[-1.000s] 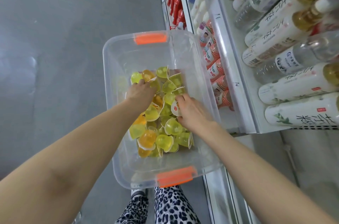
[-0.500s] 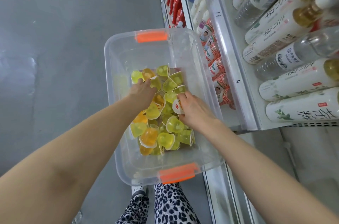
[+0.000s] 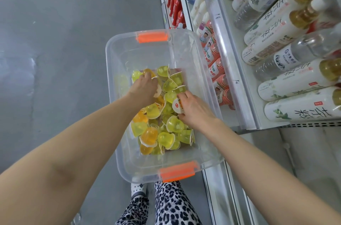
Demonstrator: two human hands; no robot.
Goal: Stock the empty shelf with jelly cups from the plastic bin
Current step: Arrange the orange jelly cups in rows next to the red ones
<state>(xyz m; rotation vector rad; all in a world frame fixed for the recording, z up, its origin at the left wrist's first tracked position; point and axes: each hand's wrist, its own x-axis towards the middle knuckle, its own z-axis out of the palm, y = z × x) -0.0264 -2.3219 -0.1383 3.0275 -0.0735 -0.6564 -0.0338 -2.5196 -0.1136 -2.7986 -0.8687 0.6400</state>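
Beside the right hand (image 3: 195, 109), which pinches one cup (image 3: 176, 105), the left hand (image 3: 144, 87) clutches more cups (image 3: 158, 91); overfull, either could drop some past the bin (image 3: 184, 44).

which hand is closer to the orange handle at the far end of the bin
Left. The left hand grips jelly cups at the pile's far end, nearest the far orange handle; the right hand sits farther back, holding a white-lidded cup mid-bin.
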